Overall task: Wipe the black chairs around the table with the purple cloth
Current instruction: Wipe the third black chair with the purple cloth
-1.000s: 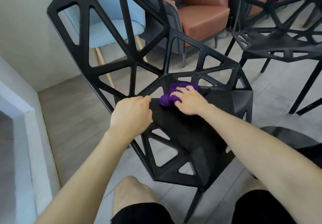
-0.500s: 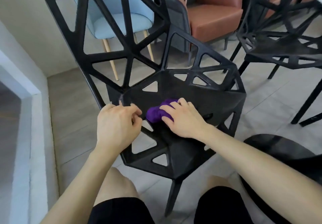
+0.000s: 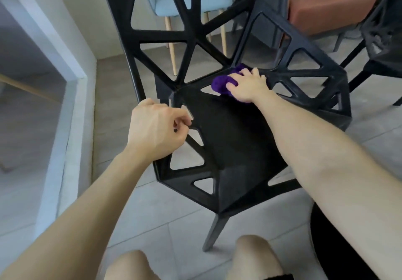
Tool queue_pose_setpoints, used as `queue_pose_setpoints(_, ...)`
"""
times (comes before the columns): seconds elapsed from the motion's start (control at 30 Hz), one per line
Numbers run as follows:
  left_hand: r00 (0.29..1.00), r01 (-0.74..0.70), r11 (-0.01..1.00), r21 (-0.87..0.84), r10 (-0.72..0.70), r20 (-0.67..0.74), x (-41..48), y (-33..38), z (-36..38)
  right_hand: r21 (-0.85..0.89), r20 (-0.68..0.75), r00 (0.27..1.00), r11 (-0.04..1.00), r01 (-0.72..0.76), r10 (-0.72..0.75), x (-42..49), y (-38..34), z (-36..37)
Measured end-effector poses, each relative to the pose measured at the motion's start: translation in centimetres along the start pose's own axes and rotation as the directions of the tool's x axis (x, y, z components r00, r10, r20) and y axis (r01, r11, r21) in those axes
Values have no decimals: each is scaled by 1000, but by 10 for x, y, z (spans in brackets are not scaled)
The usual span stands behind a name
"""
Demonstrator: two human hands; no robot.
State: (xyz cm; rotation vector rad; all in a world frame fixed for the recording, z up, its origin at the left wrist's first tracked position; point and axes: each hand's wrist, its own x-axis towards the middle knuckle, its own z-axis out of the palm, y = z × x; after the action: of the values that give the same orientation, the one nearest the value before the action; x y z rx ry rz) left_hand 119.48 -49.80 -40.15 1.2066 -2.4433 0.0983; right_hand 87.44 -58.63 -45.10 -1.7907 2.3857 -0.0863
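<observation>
Right fingers [image 3: 255, 72]: bent down over the purple cloth [image 3: 220, 85], with the thumb tucked in at its side, so the cloth sits bunched in a ball under the right hand [image 3: 247, 87]
Left fingers [image 3: 181, 119]: curled tight round a bar at the left edge of the seat; the left hand [image 3: 155, 130] holds nothing else
Why the left hand holds on: I think it stops the black chair [image 3: 235, 144] from sliding while the other hand rubs
Where the cloth is: at the back of the seat, right where the seat meets the back rest
Why there: dirt likes to hide in that corner, so it looks like the spot being cleaned now
What is left: the bars with holes look hard to wipe with a bunched cloth, and another black chair [image 3: 384, 31] waits on the right
</observation>
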Motion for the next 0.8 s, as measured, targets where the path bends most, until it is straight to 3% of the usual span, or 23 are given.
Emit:
queue_pose_setpoints(0.1,1000,11,1000,0,-11,-15,1,-2,2,-11,8,1000,1000,23,-23,-29,-4,-1)
queue_pose_setpoints(0.23,999,44,999,12,-44,1,1,4,-1,-8,-24,989,989,145,-146,-134,-19,9)
queue_pose_setpoints(0.37,999,41,999,14,-41,19,2,5,-5,33,-189,954,970,242,-231,-247,-35,23)
queue_pose_setpoints(0.57,997,20,999,40,-23,69,-30,23,-1,48,-290,928,965,258,-234,-258,-21,31)
queue_pose_setpoints(0.63,994,-65,996,64,59,92,-60,32,3,41,-291,953,994,102,-86,-223,16,19)
queue_pose_setpoints(0.73,988,-140,973,184,127,84,-81,38,9,23,-235,938,967,-255,253,-176,69,-2)
queue_pose_setpoints(0.8,992,-125,965,231,113,62,-78,38,11,18,-236,920,948,-317,312,-174,67,-1)
